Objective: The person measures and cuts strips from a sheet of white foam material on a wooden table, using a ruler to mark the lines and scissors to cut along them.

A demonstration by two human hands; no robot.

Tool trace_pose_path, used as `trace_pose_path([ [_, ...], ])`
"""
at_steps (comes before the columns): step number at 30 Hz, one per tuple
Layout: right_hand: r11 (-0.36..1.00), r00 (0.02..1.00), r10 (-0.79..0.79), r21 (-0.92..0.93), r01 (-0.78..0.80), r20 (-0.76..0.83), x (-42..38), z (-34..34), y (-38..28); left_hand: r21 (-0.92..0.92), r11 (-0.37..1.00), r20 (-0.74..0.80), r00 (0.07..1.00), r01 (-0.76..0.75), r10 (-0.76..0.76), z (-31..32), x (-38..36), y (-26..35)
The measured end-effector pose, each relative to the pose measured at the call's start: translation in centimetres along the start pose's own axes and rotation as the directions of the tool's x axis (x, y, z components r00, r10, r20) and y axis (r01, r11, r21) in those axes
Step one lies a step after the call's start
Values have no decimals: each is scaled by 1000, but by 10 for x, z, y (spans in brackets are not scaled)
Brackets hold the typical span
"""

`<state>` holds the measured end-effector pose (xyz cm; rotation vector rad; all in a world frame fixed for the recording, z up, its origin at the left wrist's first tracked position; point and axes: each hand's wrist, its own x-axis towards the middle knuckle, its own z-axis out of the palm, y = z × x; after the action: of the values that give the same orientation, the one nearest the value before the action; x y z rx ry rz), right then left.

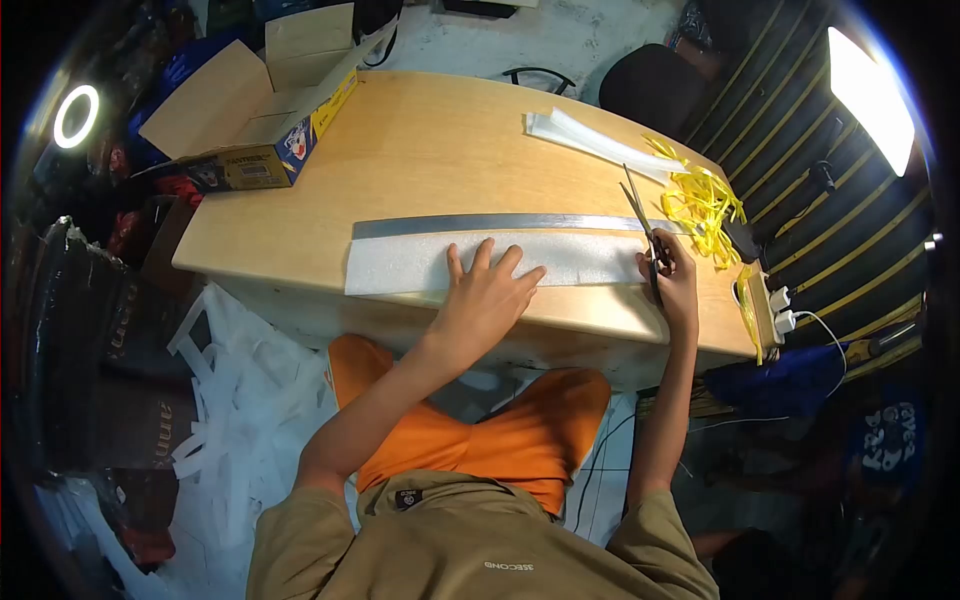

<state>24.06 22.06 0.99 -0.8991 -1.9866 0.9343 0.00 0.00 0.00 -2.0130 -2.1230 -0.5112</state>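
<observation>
White foam sheet (500, 262), thin & long, lies flat along the near edge of the wooden table (420, 150), w/ a long metal ruler (500, 224) touching its far edge. Left hand (485, 290) is spread wide open, palm down, fingers fanned toward 12–1 o'clock, pressing the sheet near its middle; it grips nothing, just pins. Right hand (672, 275) at 3 o'clock of the left is closed round the handles of scissors (640, 215), blades pointing to 11–12 o'clock at the sheet's right end & crossing the ruler's end; can't tell if the blades are parted. The sheet looks v. light, soft & floppy, prob. easy to crease or tear, and likely to slide on the smooth table top, so a flat palm hold seems apt; best taken near the cut line, not by a loose corner. Ruler looks stiff & heavier, may serve to weigh the far edge down. At 1–2 o'clock of the scissors sits a tangle of yellow strips (705, 200); beyond it at 12 o'clock, a stack of clear plastic bags (590, 138). An open cardboard box (255, 110) stands at the table's far left corner, approx. 10 o'clock. White offcuts (235, 420) litter the floor at 8 o'clock, beside the person's orange shorts (500, 440).
</observation>
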Motion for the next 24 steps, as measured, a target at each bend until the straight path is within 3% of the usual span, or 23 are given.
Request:
trace_pose_path([
  [2,998,998,-61,-14,61,-11,0,1,2,33,999,-64,998,20,-17,1,-1,1],
  [11,1000,1000,19,13,-19,3,-4,3,-7,23,998,-167,984,59,-54,11,5,7],
  [24,998,998,-56,1,56,-20,-2,3,-6,28,999,-144,989,43,-38,10,9,3],
])
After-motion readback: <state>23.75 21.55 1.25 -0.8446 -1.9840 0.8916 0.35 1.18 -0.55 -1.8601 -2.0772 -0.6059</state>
